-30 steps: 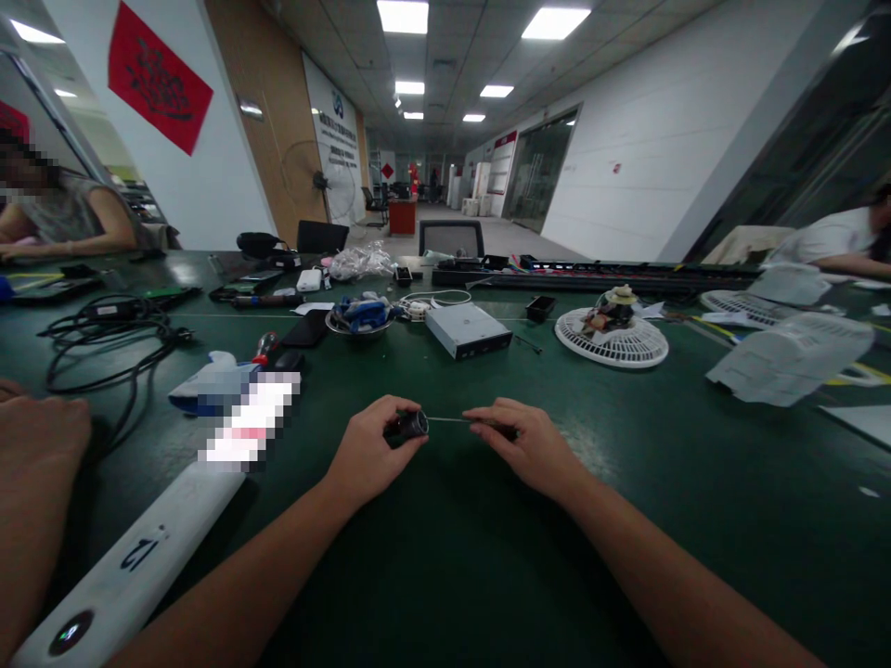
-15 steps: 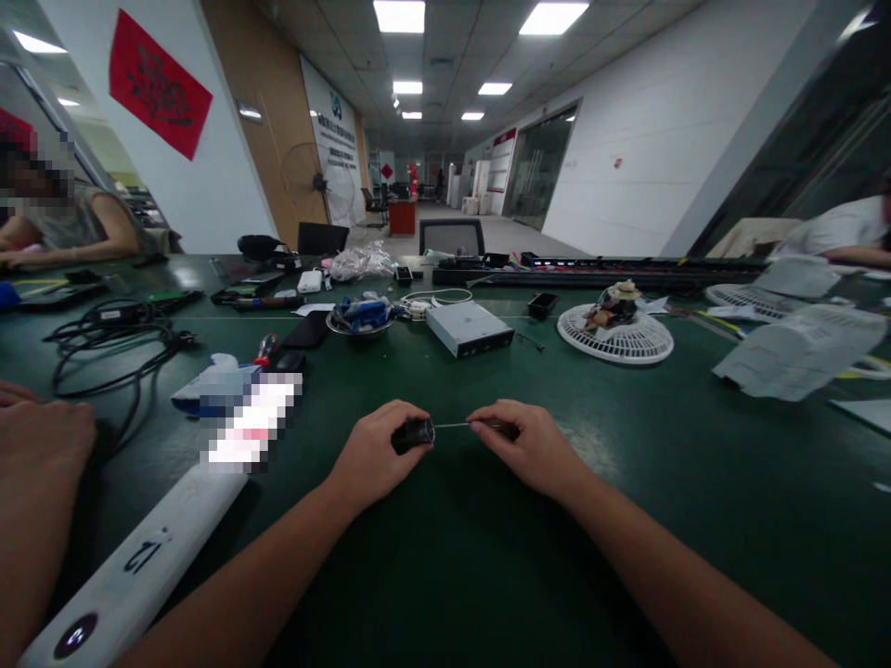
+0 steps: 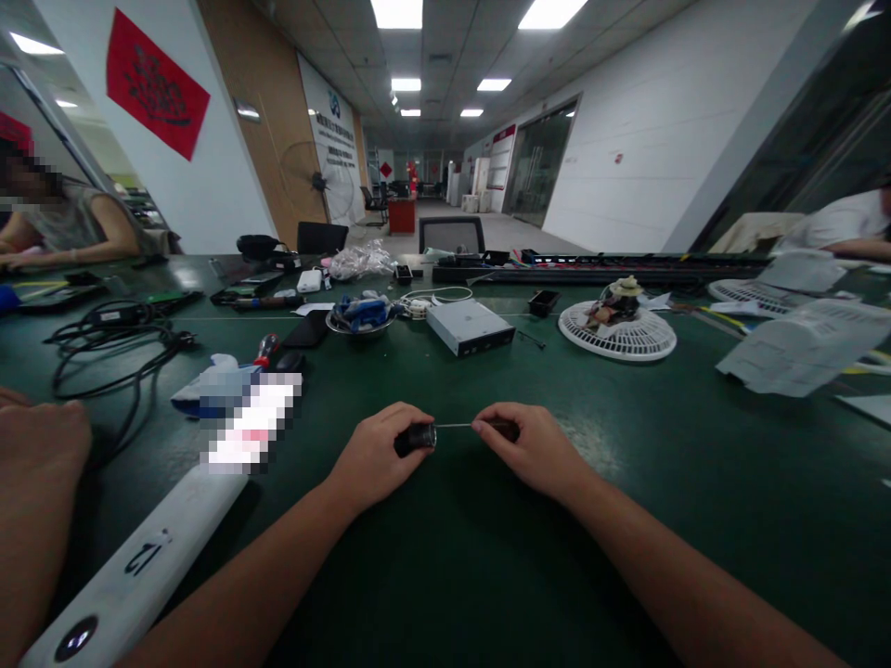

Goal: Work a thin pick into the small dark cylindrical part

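While the tabletop (image 3: 445,547) spreads smooth, dark green and faintly glossy beneath my forearms, what I work with at its middle is small: a short, round black cylinder (image 3: 421,436) with a paler rim at its end, and a slim tool (image 3: 506,429) with a thin, straight, metallic-looking shaft and a brownish handle mostly hidden by my fingers. Nearer the far edge sit a boxy grey drive (image 3: 470,325) with flat faces, a round white grille (image 3: 644,343) with radiating slots and a shallow bowl (image 3: 335,328) heaped with something blue; crumpled clear plastic (image 3: 362,262) lies close to that edge. Toward the left side, a long white device (image 3: 149,552) slants beside my arm. My forearms reach in from the near side and converge, knuckles upward, both hands slightly above or resting on the surface; I cannot tell which. My left hand (image 3: 380,452) is curled around the cylinder, thumb below and fingers above, its rim facing right. My right hand (image 3: 525,441) pinches the tool between thumb and fingers. The shaft bridges the narrow gap between my hands, running left to the cylinder's rim; whether the tip goes inside, I cannot tell.
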{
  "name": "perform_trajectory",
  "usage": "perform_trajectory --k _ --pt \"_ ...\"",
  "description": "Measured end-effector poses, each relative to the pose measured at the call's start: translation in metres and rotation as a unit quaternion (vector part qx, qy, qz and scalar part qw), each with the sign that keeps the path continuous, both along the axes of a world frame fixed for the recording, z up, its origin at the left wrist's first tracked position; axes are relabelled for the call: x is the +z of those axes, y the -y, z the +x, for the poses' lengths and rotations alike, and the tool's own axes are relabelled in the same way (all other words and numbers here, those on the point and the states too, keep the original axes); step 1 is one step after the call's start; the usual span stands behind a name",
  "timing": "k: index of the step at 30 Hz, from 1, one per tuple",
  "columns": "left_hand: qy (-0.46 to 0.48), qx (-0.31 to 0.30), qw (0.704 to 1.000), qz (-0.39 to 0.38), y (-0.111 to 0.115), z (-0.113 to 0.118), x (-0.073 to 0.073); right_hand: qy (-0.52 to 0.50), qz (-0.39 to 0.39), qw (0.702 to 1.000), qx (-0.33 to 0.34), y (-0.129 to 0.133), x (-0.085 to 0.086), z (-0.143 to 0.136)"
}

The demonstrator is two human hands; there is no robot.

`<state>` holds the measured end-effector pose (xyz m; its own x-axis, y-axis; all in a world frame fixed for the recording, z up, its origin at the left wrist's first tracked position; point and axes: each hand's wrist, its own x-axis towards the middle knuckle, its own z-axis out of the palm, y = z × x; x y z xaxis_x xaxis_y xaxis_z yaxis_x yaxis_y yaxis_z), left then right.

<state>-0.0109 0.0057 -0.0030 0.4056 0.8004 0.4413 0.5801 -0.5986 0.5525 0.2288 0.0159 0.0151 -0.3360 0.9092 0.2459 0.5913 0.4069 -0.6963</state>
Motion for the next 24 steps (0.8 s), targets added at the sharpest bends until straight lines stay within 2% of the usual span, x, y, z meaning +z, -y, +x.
perform_trajectory --k 6,11,15,18,24 --pt "0.003 0.011 1.0 0.003 0.0 -0.001 0.0 0.001 -0.036 0.999 0.029 0.004 0.004 -0.001" --pt "-0.006 0.008 1.0 -0.001 0.0 -0.001 -0.001 0.024 -0.047 0.999 -0.003 0.001 0.004 -0.001" --pt "-0.007 0.005 1.0 0.006 0.0 0.001 -0.001 0.034 -0.089 0.995 0.042 0.002 0.004 -0.002" --pt "-0.014 0.004 1.0 0.004 0.0 0.001 -0.001 0.043 -0.079 0.996 0.006 0.003 0.006 -0.004" --pt "-0.02 0.03 0.999 -0.003 -0.001 -0.001 -0.002 0.138 -0.051 0.985 -0.09 0.003 0.011 -0.003"
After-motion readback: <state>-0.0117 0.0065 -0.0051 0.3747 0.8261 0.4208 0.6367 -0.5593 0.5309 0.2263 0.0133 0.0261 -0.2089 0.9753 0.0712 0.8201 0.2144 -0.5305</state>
